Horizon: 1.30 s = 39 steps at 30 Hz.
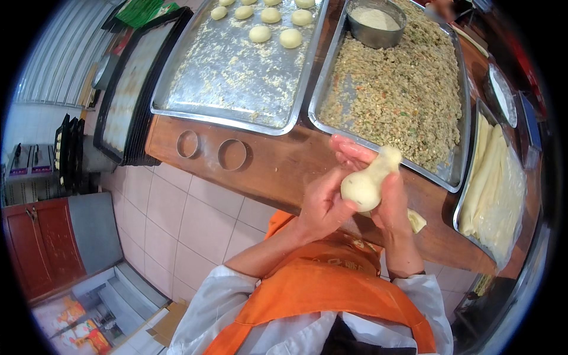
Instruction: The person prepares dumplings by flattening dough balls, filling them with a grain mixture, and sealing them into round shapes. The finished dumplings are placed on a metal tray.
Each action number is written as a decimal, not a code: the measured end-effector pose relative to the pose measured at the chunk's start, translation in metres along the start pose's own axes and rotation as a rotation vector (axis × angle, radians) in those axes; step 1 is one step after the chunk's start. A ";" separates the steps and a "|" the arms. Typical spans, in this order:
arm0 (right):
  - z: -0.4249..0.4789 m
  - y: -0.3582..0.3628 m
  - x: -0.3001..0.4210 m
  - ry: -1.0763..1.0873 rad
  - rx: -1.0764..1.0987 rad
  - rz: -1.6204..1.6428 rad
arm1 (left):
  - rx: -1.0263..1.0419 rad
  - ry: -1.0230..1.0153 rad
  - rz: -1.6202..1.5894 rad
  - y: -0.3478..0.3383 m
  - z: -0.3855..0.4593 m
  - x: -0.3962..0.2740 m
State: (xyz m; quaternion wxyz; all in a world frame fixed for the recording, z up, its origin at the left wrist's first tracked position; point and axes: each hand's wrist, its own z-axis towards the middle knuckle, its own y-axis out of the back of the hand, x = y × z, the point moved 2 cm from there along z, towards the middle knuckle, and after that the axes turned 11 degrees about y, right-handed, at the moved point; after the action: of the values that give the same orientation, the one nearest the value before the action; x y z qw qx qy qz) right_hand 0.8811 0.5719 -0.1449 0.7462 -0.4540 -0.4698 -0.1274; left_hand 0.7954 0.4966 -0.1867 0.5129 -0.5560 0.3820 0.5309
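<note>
Between my two hands is a ball of pale dough, with a twisted neck of dough stretching up from its right side. My left hand cups the ball from the left, thumb along its lower edge. On the other side, my right hand grips the ball and the base of the neck. A cut piece of dough lies on the wooden table beside my right hand. Just beyond my hands is a metal tray of crumbly filling, with a round metal bowl of flour-like powder set in it.
Several round dough pieces sit on a floured metal tray. Two metal ring cutters lie near the edge of the wooden table. Dough rolls under plastic are at right. Stacked black baking trays stand at left. Another person's hand shows far off.
</note>
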 end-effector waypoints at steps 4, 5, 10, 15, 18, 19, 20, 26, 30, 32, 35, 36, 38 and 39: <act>0.004 -0.001 0.003 0.071 0.108 -0.117 | -0.064 -0.009 0.038 0.001 0.000 0.000; 0.007 0.000 0.003 0.099 0.139 -0.126 | -0.176 -0.037 -0.014 -0.006 -0.001 0.000; 0.004 0.000 0.000 -0.011 0.078 -0.044 | -0.363 -0.154 0.068 -0.016 0.000 -0.005; 0.001 -0.005 -0.001 0.053 0.136 -0.112 | -0.086 0.204 -0.207 0.002 -0.011 -0.006; 0.005 -0.004 -0.002 -0.008 0.160 -0.172 | -0.040 0.345 -0.251 0.000 -0.011 -0.007; 0.005 -0.002 -0.002 -0.083 0.125 -0.224 | -0.055 0.369 -0.399 -0.001 -0.009 -0.008; 0.006 -0.001 -0.001 -0.080 0.146 -0.259 | -0.098 0.392 -0.556 -0.002 -0.008 -0.009; 0.015 0.007 0.022 0.111 0.323 -0.669 | -0.112 0.381 -0.632 0.012 0.001 -0.028; 0.019 0.011 0.035 0.070 0.321 -0.566 | -0.096 0.350 -0.703 0.017 -0.002 -0.033; 0.020 0.010 0.041 0.066 0.345 -0.606 | -0.082 0.429 -0.535 0.021 -0.005 -0.031; 0.020 0.008 0.046 0.106 0.463 -0.783 | 0.049 0.563 -0.458 0.030 -0.004 -0.026; 0.020 0.007 0.046 0.102 0.474 -0.764 | 0.067 0.670 -0.421 0.031 -0.004 -0.023; 0.021 0.006 0.045 0.101 0.466 -0.744 | 0.012 0.646 -0.433 0.028 0.002 -0.023; 0.021 0.006 0.043 0.105 0.449 -0.742 | -0.066 0.731 -0.381 0.025 0.003 -0.022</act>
State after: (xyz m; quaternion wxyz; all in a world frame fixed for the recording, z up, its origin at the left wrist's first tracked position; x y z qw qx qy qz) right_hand 0.8953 0.6019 -0.1101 0.7528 -0.0740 -0.5788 -0.3045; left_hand 0.7679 0.4920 -0.1685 0.4143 -0.7851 0.4119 0.2059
